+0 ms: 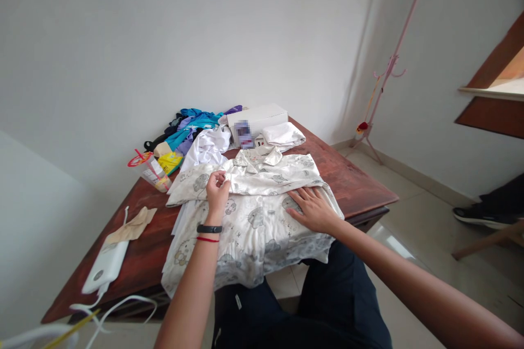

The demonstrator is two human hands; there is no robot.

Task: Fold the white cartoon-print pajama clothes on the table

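A white collared pajama shirt (249, 234) with grey cartoon prints lies spread over the near side of the table, its lower edge hanging over the front. One sleeve is laid across the chest below the collar. At that sleeve, my left hand (218, 191) has its fingers curled in on the cloth; the fingertips are partly hidden. My right hand (313, 210) rests flat on the shirt's right side, fingers spread, just under the folded band. A black wristband and a red string circle my left wrist.
Behind the shirt are a folded white garment (283, 135), a white box (262, 117) and a pile of coloured clothes (192, 125). A plastic cup (152, 170) leans at the left, near a white power bank (107, 264) with a cable. A pink coat rack (395, 54) stands at right.
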